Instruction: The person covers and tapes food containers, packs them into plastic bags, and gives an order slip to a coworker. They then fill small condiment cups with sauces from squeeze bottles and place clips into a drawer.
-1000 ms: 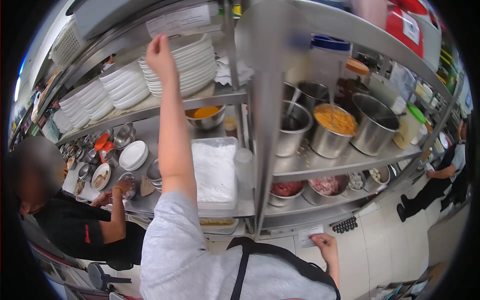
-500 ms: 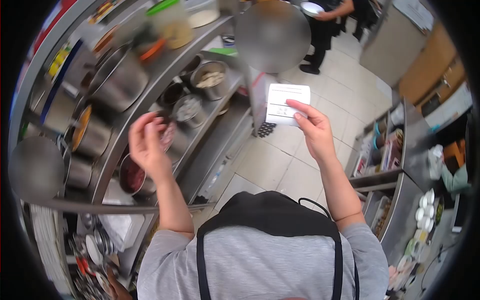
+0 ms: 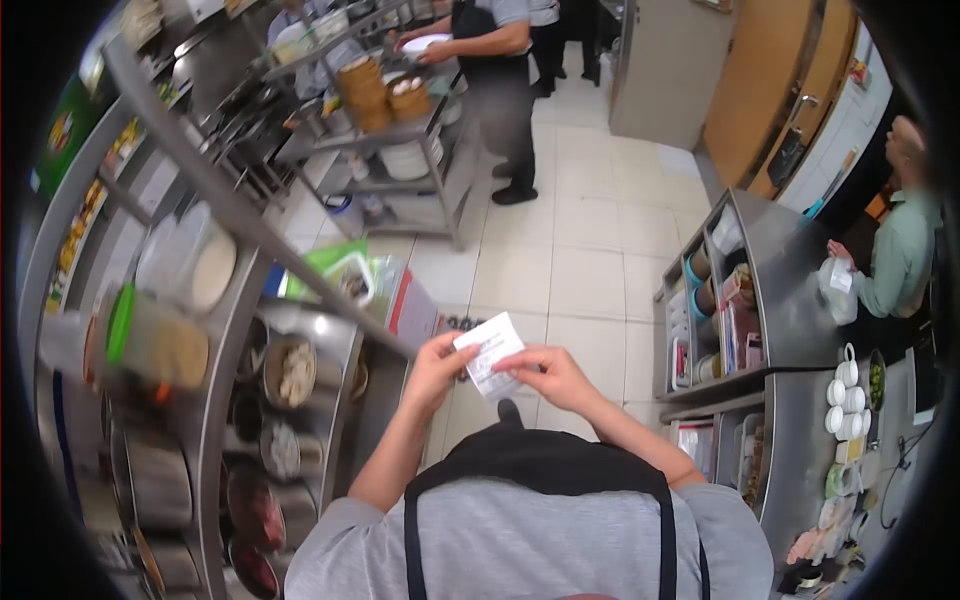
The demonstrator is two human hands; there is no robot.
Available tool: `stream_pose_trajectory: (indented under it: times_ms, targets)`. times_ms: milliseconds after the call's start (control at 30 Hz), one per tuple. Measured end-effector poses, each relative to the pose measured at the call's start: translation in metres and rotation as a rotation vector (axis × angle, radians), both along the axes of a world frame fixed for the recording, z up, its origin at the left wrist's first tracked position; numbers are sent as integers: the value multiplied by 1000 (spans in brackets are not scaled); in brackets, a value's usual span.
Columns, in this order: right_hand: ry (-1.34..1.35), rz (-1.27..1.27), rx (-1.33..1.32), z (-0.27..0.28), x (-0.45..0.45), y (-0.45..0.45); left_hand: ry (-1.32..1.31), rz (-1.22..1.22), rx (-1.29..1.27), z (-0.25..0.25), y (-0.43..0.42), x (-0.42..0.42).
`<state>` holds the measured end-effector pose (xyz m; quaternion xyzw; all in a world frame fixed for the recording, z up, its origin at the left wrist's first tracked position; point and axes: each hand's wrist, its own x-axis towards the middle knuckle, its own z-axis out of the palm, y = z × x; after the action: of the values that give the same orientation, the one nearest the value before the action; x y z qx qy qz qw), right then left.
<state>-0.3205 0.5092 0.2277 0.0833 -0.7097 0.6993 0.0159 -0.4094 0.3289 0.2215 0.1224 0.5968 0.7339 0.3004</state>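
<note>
A small white paper slip (image 3: pixel 490 352) with printed lines is held between both hands in front of the black apron (image 3: pixel 540 462). My left hand (image 3: pixel 437 368) pinches its left edge, thumb on top. On the right side, my right hand (image 3: pixel 545 374) grips the lower edge between thumb and fingers. The slip is tilted, and its print is too small to read.
Left: steel shelves (image 3: pixel 232 370) with pots and a green-lidded container (image 3: pixel 160 340). Ahead: a steel cart (image 3: pixel 400 150) with steamer baskets and a person holding a plate (image 3: pixel 427 44). Right: a counter (image 3: pixel 790 270) with white cups, and a person holding a plastic bag (image 3: pixel 838 290).
The view has swung from the plate shelf toward the aisle. My left hand has come down from the shelves and closed on the slip, which my right hand held before.
</note>
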Motion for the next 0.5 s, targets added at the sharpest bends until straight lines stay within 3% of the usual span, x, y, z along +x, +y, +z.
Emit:
stream_pose_trajectory:
  times_ms: [133,200,500]
  targets:
    - [44,-164,170,0,-67,45,-2,-84,-54,3,47,-79]
    - [71,-279,331,1,-99,75,157,-199,-176,-5,77,-124]
    - [143,-398,375,-7,-248,222,415,-242,-276,-16,234,-300]
